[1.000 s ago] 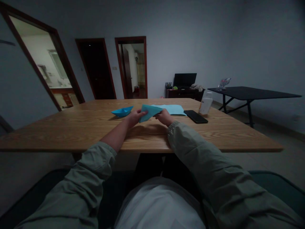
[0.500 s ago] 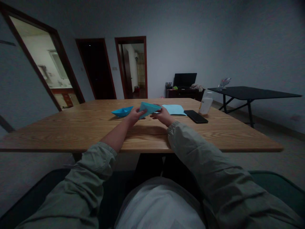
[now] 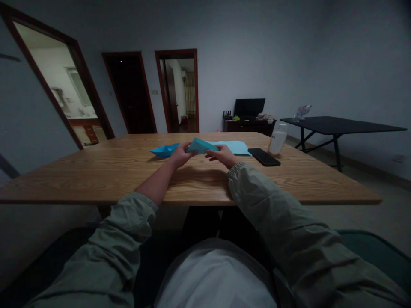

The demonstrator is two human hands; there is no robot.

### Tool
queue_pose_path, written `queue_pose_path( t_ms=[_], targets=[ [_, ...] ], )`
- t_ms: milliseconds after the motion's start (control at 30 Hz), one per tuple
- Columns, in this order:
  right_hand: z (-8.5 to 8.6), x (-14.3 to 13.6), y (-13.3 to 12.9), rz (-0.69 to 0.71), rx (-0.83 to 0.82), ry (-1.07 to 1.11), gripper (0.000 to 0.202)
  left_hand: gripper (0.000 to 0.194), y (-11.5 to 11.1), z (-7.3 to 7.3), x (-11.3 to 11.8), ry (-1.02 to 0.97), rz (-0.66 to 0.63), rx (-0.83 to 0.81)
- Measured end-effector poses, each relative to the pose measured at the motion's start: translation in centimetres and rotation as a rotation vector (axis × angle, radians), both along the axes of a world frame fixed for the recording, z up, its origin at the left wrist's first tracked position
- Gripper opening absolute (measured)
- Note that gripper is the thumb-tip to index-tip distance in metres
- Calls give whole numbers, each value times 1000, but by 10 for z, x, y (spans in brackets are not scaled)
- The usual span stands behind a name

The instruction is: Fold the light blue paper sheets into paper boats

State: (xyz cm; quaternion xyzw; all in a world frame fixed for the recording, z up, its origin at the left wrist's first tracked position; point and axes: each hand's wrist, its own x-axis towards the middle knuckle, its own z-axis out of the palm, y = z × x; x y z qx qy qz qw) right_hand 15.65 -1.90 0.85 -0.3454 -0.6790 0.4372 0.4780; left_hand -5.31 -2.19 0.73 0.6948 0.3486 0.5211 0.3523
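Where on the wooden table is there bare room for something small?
Bare wood shows on the wooden table left of the blue paper boat, and at front right, between the black phone, right sleeve and near edge. Crowded: the middle, with left hand and right hand at the folded paper before a pale sheet, and around the phone and white bottle.

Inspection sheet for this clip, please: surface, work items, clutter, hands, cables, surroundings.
Surface: wood-grain table.
Work items: folded blue paper; boat-shaped blue paper to its left; light blue paper lying behind, toward the right.
Clutter: black phone lying flat at the right; whitish bottle standing just beyond it.
Hands: left hand holds the folded blue paper's left end; right hand at its right end, grip unclear.
Cables: nothing seen.
Surroundings: dark screen on a cabinet; black table at the right.
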Motion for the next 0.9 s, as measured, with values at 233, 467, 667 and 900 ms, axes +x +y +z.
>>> queue_pose_path(
  t_ms=[233,467,667,900],
  targets=[
    [2,2,-1,39,-11,162,19,46,2,0,-5,44,35,49],
    [1,1,0,12,58,65,45,42,7,-5,-5,48,23,62],
    [1,4,4,-1,121,-84,29,22,5,-1,-7,99,16,120],
    [2,8,7,-61,156,-72,29,29,9,-4,-9,62,49,99]
  ],
)
